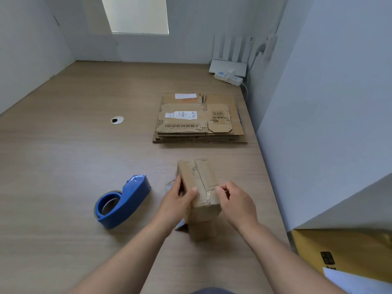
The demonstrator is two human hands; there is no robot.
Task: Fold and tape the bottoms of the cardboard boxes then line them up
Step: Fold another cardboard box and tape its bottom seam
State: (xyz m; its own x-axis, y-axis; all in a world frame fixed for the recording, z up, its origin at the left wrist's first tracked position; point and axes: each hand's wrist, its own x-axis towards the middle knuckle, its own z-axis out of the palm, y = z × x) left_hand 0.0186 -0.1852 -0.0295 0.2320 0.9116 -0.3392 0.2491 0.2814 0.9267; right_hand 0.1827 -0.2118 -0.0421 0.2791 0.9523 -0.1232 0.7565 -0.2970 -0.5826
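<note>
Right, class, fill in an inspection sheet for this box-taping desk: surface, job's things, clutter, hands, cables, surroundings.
Surface: wooden desk, round cable port set in it.
Job's things: small cardboard box, taped seam up; blue tape dispenser to its left, not touching; stack of flattened boxes behind.
Clutter: yellow box at the near right edge.
Hands: left hand grips the small cardboard box's left side; right hand holds its right side, thumb on the tape.
Cables: power strip in the far right corner, a cable hanging above it.
Surroundings: white walls, window, router.
</note>
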